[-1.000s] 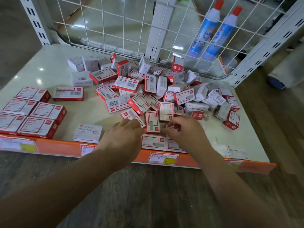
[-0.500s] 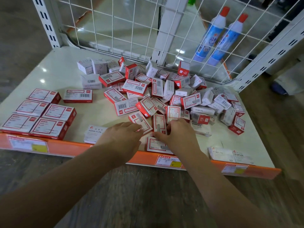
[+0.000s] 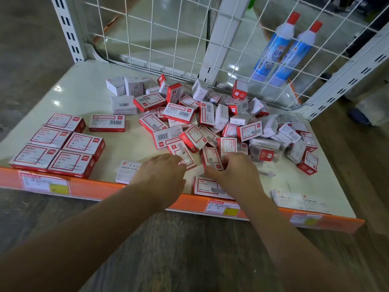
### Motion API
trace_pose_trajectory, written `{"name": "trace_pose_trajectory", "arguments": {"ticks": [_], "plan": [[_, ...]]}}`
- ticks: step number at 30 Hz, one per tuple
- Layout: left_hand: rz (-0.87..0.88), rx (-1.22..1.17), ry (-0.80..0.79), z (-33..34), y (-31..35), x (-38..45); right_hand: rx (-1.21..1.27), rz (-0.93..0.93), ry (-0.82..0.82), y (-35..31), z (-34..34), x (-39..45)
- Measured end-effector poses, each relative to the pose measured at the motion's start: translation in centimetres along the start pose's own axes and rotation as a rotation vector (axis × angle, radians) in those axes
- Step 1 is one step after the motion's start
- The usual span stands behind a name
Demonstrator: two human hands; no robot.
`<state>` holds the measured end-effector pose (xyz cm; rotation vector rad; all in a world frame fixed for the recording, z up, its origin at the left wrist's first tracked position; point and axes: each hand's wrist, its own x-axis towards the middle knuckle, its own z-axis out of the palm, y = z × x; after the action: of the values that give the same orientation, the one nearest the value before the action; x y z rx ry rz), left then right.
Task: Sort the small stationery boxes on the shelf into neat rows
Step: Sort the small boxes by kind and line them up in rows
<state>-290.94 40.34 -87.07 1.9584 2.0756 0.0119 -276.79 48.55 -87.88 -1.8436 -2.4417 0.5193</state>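
A loose pile of small red-and-white and white stationery boxes (image 3: 210,123) covers the middle and right of the cream shelf (image 3: 84,91). At the front left, several larger red-and-white boxes (image 3: 56,144) lie in neat rows. My left hand (image 3: 162,175) rests with its fingertips on a red-and-white box (image 3: 181,150) at the pile's near edge. My right hand (image 3: 233,171) curls its thumb and fingers round a small upright red-and-white box (image 3: 211,158). Another red-and-white box (image 3: 205,186) lies flat at the front edge, partly under my right wrist.
A white paper clips box (image 3: 126,171) lies left of my left hand. Two white staples boxes (image 3: 288,200) sit at the front right. An orange price strip (image 3: 105,188) runs along the shelf front. A white wire grid (image 3: 160,39) closes the back, with two blue bottles (image 3: 280,49) behind it.
Both hands have moved a little away from the shelf front toward the pile. My right hand left the flat front box and closed round the small upright one.
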Motion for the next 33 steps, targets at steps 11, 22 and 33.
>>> {"name": "trace_pose_trajectory", "arguments": {"ticks": [11, 22, 33], "plan": [[-0.048, -0.236, 0.07, -0.9, 0.3, -0.9, 0.118, -0.078, -0.021, 0.5, -2.8, -1.7], [-0.215, -0.698, 0.041, -1.3, 0.7, -0.4, 0.276, -0.353, 0.019, 0.6, -3.7, -3.1], [-0.272, -1.101, 0.1, -1.2, 0.1, -0.7, 0.408, -0.337, -0.066, 1.6, -3.0, -2.8]]}}
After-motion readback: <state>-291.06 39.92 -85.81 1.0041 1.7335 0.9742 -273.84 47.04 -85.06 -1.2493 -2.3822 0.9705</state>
